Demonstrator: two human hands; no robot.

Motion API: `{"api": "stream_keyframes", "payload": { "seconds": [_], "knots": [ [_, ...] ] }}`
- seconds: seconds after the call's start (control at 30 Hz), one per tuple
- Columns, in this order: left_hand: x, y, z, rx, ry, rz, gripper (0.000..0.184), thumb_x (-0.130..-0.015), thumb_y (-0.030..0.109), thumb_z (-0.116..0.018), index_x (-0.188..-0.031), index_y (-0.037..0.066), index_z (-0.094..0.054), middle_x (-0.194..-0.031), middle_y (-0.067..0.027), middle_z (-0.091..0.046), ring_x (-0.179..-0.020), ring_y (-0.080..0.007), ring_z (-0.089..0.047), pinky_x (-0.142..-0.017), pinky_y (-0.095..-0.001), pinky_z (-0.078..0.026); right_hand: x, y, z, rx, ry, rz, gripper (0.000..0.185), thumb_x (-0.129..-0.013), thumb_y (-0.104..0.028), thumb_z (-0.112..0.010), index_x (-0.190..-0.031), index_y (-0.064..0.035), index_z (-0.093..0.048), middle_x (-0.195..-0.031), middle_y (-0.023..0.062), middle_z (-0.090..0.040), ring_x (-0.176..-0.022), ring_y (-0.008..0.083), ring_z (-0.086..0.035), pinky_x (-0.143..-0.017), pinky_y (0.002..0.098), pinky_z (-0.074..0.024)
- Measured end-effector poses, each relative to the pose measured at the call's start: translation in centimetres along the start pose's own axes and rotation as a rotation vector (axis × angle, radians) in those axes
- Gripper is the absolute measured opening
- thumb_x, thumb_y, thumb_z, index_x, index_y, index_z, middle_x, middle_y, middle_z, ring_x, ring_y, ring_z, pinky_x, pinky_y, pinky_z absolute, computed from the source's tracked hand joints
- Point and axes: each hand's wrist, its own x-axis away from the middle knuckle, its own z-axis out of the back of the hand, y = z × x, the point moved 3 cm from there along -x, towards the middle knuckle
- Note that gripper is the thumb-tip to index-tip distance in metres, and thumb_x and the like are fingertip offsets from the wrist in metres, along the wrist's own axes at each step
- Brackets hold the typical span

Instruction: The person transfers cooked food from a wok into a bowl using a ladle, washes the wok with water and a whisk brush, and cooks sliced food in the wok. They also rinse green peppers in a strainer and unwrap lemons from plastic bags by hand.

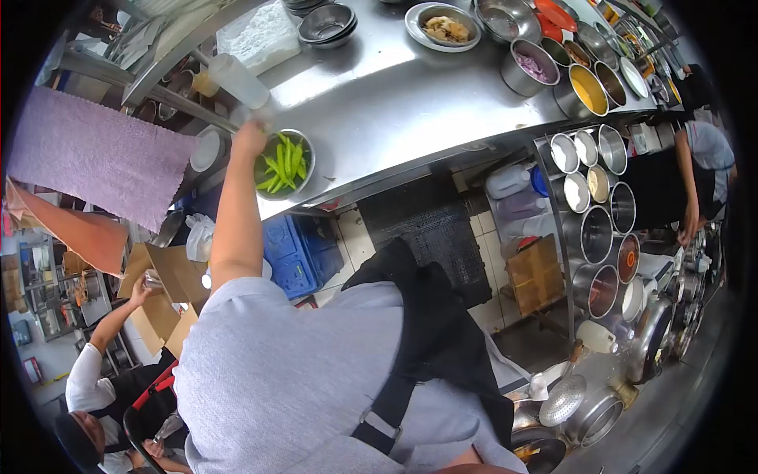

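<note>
My left hand (251,137) reaches out to the far left edge of the steel counter. It is at the rim of a metal bowl (310,174) filled with long green chili peppers (286,163). Its fingers are smeared by motion and partly hidden, so I cannot make out whether they hold anything. Just beyond the fingers is a translucent plastic bottle (238,80). My right hand is out of view.
On the steel counter (371,118) stand a tub of white powder (259,39), stacked metal bowls (328,25) and a pot of chopped purple onion (530,71). A rack (562,213) holds several pots. Co-workers' hands are at the right (689,221) and lower left (140,289).
</note>
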Motion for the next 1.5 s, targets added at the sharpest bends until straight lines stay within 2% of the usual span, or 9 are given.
{"api": "stream_keyframes", "payload": {
  "seconds": [0.17, 0.23, 0.3, 0.63, 0.73, 0.77, 0.87, 0.93, 1.5],
  "knots": [
    [1.3, -3.6, -3.1, 0.005, -0.171, -0.103, 0.027, -0.076, 0.013, -0.067, -0.101, 0.003, -0.066, -0.096, -0.0227, -0.069, -0.095, -0.0384, -0.067, -0.087, -0.0439, -0.051, 0.1, 1.6, 1.0, -0.018, 0.034, -0.055, 0.075, -0.082, 0.004, -0.053, -0.15, -0.014, -0.025, -0.126, 0.0163, -0.05, -0.106, 0.0286, -0.053, -0.084, 0.0405, -0.0453],
    [0.7, -1.4, -5.1, 0.394, -0.425, -0.071, 0.025, -0.077, 0.006, -0.065, -0.101, 0.005, -0.06, -0.076, -0.0095, -0.061, -0.062, -0.0182, -0.059, -0.054, -0.0339, -0.051, 0.3, 3.2, 2.0, -0.039, 0.054, -0.088, 0.075, -0.082, 0.003, -0.053, -0.149, -0.0144, -0.027, -0.124, 0.016, -0.052, -0.103, 0.0284, -0.055, -0.082, 0.0407, -0.0473],
    [2.3, 5.8, -4.5, 0.524, -0.528, -0.12, 0.024, -0.077, 0.007, -0.066, -0.099, 0.001, -0.06, -0.078, -0.0123, -0.061, -0.064, -0.02, -0.062, -0.05, -0.0345, -0.051, 0.4, 5.9, 3.7, -0.072, 0.078, -0.127, 0.074, -0.081, 0.003, -0.053, -0.149, -0.0147, -0.028, -0.121, 0.0158, -0.054, -0.1, 0.0282, -0.056, -0.079, 0.041, -0.0494],
    [12.1, 39.9, -11.2, 0.68, -0.935, -0.658, 0.02, -0.084, 0.006, -0.056, -0.103, 0.0, -0.054, -0.079, -0.011, -0.063, -0.057, -0.0171, -0.06, -0.045, -0.028, -0.05, 8.1, 13.6, 8.9, -0.282, 0.27, -0.195, 0.072, -0.082, -0.001, -0.056, -0.149, -0.0131, -0.03, -0.128, 0.0172, -0.055, -0.108, 0.03, -0.06, -0.088, 0.0467, -0.0523],
    [19.9, 47.9, -12.4, 0.696, -1.147, -0.799, 0.02, -0.087, 0.005, -0.055, -0.107, 0.001, -0.054, -0.092, -0.0099, -0.064, -0.064, -0.0138, -0.063, -0.049, -0.0245, -0.054, 5.8, 18.5, 11.2, -0.357, 0.334, -0.055, 0.071, -0.086, 0.002, -0.052, -0.151, -0.0131, -0.029, -0.115, 0.0138, -0.059, -0.087, 0.0215, -0.059, -0.073, 0.0359, -0.0512],
    [22.3, 50.1, -13.6, 0.697, -1.211, -0.821, 0.021, -0.088, 0.004, -0.055, -0.109, 0.002, -0.054, -0.096, -0.01, -0.064, -0.067, -0.0137, -0.063, -0.05, -0.0241, -0.055, 7.5, 16.4, 11.7, -0.508, 0.425, -0.052, 0.069, -0.085, 0.0, -0.053, -0.149, -0.0196, -0.036, -0.072, 0.0005, -0.049, -0.05, 0.0111, -0.044, -0.039, 0.0307, -0.035],
    [31.9, 55.5, -14.2, 0.668, -1.405, -0.878, 0.025, -0.09, 0.003, -0.054, -0.115, 0.002, -0.053, -0.099, -0.0112, -0.064, -0.069, -0.0141, -0.064, -0.051, -0.0236, -0.056, 7.3, 16.7, 12.4, -0.529, 0.597, 0.081, 0.074, -0.085, 0.009, -0.052, -0.152, -0.0164, -0.033, -0.105, 0.0084, -0.06, -0.064, 0.0108, -0.049, -0.053, 0.029, -0.042],
    [37.8, 58.3, -15.7, 0.643, -1.52, -0.951, 0.027, -0.092, 0.003, -0.053, -0.118, 0.001, -0.052, -0.1, -0.0124, -0.064, -0.067, -0.0146, -0.065, -0.051, -0.0239, -0.056, 11.1, 10.9, 14.2, -0.421, 0.683, -0.061, 0.073, -0.086, 0.003, -0.057, -0.152, -0.0175, -0.033, -0.093, 0.0063, -0.058, -0.059, 0.0115, -0.05, -0.047, 0.0298, -0.0418],
    [87.7, 69.6, -34.7, 0.233, -1.786, -0.84, 0.025, -0.093, 0.006, -0.057, -0.114, 0.004, -0.043, -0.093, -0.0166, -0.064, -0.064, -0.0243, -0.069, -0.052, -0.0333, -0.061, -12.2, -7.7, 22.5, -1.279, -0.033, 0.049, 0.061, -0.089, -0.004, -0.063, -0.142, -0.0118, -0.034, -0.088, 0.0045, -0.052, -0.059, 0.0125, -0.051, -0.044, 0.0272, -0.0424]
  ]
}}
